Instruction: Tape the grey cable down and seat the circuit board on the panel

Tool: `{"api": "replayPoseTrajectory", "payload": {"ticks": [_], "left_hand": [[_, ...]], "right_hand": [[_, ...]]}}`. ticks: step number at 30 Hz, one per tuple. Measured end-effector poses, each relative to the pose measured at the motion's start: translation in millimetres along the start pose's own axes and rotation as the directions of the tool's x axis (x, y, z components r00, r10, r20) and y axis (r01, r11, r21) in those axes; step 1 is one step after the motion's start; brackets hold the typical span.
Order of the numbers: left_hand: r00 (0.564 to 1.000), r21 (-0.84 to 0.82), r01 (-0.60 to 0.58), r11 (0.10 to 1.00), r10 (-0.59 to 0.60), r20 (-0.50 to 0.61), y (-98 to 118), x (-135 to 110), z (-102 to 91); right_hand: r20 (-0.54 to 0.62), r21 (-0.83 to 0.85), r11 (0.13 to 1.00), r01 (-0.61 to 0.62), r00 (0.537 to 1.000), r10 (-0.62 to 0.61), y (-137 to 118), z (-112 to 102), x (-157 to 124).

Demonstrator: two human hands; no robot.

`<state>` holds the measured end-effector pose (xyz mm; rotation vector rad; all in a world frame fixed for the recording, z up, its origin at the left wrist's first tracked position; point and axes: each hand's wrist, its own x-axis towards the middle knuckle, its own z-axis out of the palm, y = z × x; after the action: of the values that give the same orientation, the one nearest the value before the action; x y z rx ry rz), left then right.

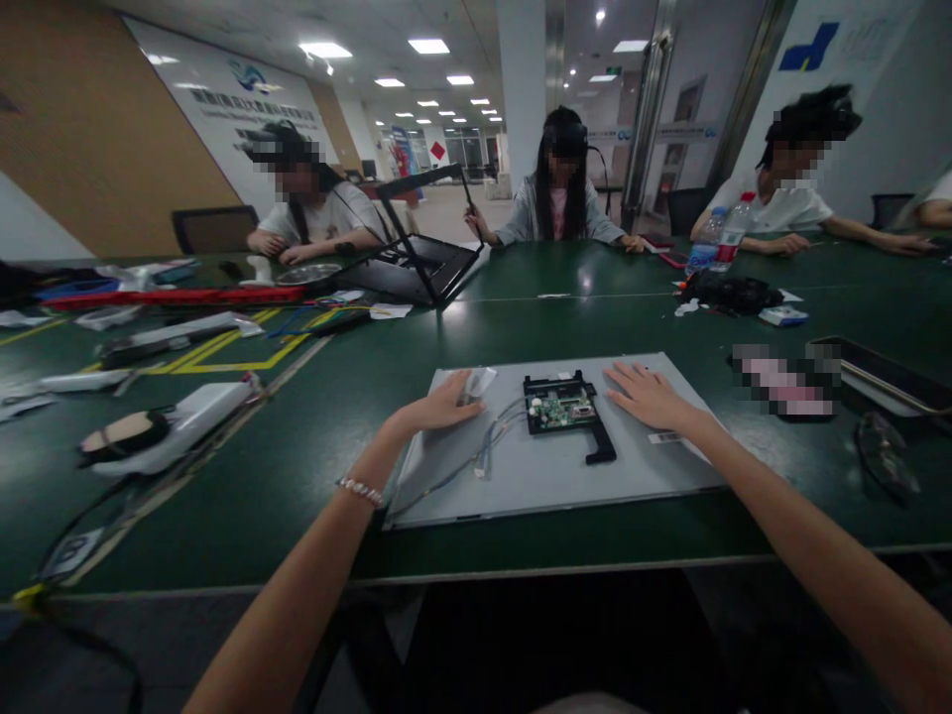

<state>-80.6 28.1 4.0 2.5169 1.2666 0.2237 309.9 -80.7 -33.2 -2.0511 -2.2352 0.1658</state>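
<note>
A grey flat panel (550, 476) lies face down on the green table (319, 446) in front of me. A black bracket with a green circuit board (561, 405) sits on its far middle, and thin cables (491, 441) run from it to the left. My left hand (446, 405) rests flat on the panel's far left corner, fingers stretched out over a clear piece of tape or film. My right hand (647, 395) lies flat with spread fingers just right of the circuit board. Neither hand holds anything.
Three people sit along the far side; one works on an opened monitor (435, 263). Water bottles (720, 238) and a black bundle (725, 293) lie far right. A dark tray (885, 377) is at right. White casings, cables and parts (164, 426) cover the left side.
</note>
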Motion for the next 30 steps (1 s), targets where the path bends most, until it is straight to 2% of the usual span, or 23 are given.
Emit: {"api": "replayPoseTrajectory", "payload": {"ticks": [3, 9, 16, 21, 26, 28, 30], "left_hand": [[0.998, -0.031, 0.023, 0.999, -0.021, 0.053, 3, -4, 2.9], [1.000, -0.098, -0.004, 0.995, 0.007, 0.029, 10, -8, -4.1], [0.983, -0.086, -0.010, 0.996, -0.006, -0.183, 12, -5, -4.4], [0.955, -0.068, -0.021, 0.997, 0.000, -0.296, 27, -6, -2.2], [0.937, 0.053, -0.048, 0.997, 0.063, -0.344, 52, -17, -7.1], [0.938, 0.152, -0.049, 0.987, 0.099, -0.334, 63, -22, -8.1], [0.935, 0.249, -0.054, 0.967, 0.136, -0.328, 75, -27, -8.0]], "right_hand": [[-0.007, -0.003, 1.000, -0.010, 1.000, 0.010, 3, 2, 0], [0.009, 0.011, 1.000, -0.005, 1.000, 0.005, 10, 1, -5], [-0.036, 0.003, 1.000, -0.006, 0.999, 0.006, 11, 0, -8], [-0.061, 0.027, 1.000, -0.004, 0.998, 0.006, 9, 0, -8], [-0.095, 0.081, 0.997, 0.005, 0.996, 0.002, 7, -3, -9], [-0.161, 0.132, 0.991, 0.038, 0.987, -0.017, 1, -9, -10], [-0.262, 0.207, 0.970, 0.125, 0.963, -0.068, -12, -20, -12]]}}
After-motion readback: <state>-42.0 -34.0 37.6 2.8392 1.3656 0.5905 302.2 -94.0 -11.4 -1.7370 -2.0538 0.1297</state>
